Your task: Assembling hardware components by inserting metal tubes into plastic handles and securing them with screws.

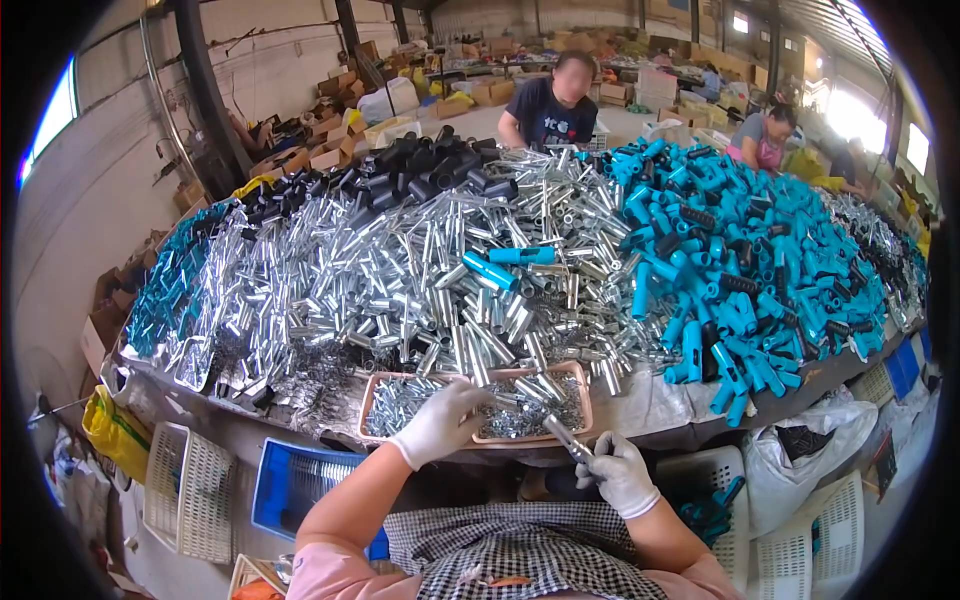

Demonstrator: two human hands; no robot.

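Right hand (617, 470) gripping tube (566, 437), perhaps

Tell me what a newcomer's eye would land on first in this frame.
The heap of silver tubes covering the middle of the table, with a bright blue pile to its right and black tubes behind. At the near edge, the gloved left hand reaches into a tray of small metal parts, while the right hand holds a silver tube.
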